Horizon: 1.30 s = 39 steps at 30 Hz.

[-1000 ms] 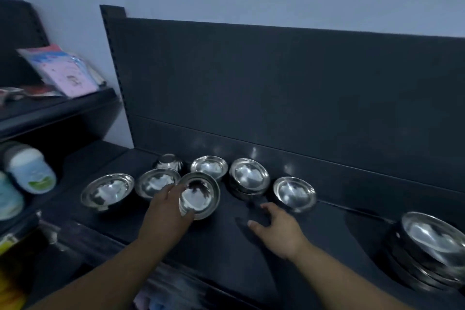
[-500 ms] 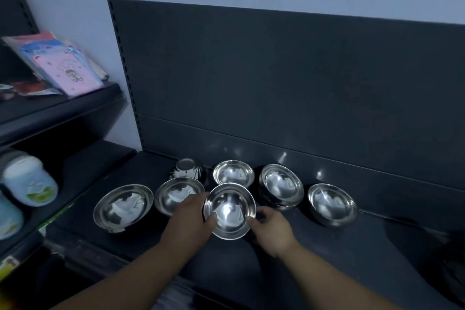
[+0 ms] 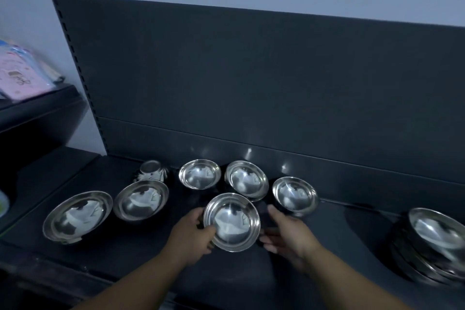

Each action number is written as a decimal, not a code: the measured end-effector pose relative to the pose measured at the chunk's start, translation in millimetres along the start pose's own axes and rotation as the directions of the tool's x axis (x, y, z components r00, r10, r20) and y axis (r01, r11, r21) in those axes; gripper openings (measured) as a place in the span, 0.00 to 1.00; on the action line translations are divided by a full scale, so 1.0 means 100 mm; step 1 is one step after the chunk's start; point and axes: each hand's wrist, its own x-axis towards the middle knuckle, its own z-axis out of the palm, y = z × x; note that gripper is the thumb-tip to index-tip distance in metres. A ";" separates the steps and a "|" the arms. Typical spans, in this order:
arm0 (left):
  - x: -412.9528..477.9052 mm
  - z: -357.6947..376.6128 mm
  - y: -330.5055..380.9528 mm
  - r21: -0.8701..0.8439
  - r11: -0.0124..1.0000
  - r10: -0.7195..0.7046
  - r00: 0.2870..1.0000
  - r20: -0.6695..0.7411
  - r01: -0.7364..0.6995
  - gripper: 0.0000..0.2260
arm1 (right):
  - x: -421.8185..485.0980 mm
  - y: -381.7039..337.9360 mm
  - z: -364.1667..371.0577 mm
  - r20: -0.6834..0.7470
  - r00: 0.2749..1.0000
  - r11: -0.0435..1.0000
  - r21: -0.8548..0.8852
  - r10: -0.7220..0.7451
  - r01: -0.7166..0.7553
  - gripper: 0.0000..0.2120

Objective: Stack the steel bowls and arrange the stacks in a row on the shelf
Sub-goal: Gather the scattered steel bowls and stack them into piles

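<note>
A shiny steel bowl [image 3: 231, 221] is tilted just above the dark shelf [image 3: 314, 254]; my left hand [image 3: 191, 236] grips its left rim, thumb over the edge. My right hand [image 3: 289, 234] is open at the bowl's right side, fingers stretched toward its lower edge; contact is unclear. Behind stand a single bowl [image 3: 200, 173], a short stack of bowls [image 3: 246, 180] and another bowl [image 3: 294, 195]. Further left sit a medium bowl [image 3: 141, 200] and a large bowl [image 3: 78, 216].
A small upturned steel cup [image 3: 151, 171] stands at the back left. A tall stack of larger bowls [image 3: 437, 241] sits at the far right. The dark back panel [image 3: 251, 83] rises behind. A neighbouring shelf on the left holds pink packets [image 3: 17, 75].
My left hand has carried the held bowl rightward, in front of the back row. My right hand left the shelf and came up beside the bowl's right edge.
</note>
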 end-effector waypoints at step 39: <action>0.86 0.31 0.47 0.547 0.833 0.197 0.970 -0.143 -0.088 0.19 | -0.17 -0.07 -0.43 -0.066 0.961 0.896 -0.383 -0.269 0.224 0.08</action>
